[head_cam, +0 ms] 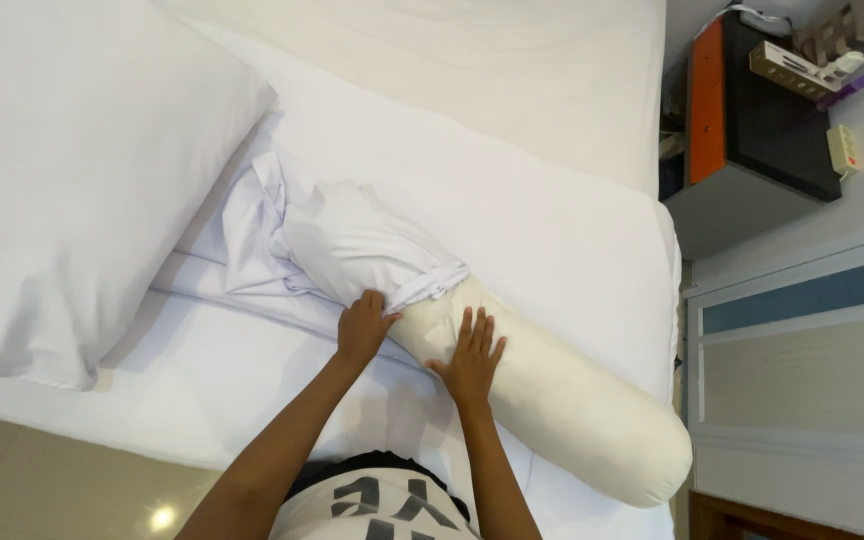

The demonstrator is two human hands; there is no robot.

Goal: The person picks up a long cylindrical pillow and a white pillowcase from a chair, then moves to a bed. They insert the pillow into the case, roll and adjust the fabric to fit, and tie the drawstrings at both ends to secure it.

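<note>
I am leaning over the bed with both arms stretched out. My left hand is pinching the bunched edge of the white cover, which is sitting over one end of the cream bolster. My right hand is lying flat on the bolster, fingers spread, just beside the cover's edge. A big white pillow is lying near, on my left. A dark bedside cabinet is standing beyond the bed.

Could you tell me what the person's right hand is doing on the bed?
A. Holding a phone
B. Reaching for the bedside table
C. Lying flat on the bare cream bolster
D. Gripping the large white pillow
C: the right hand lies palm-down on the uncovered cream bolster, while the left hand pinches the white bolster cover.
</note>
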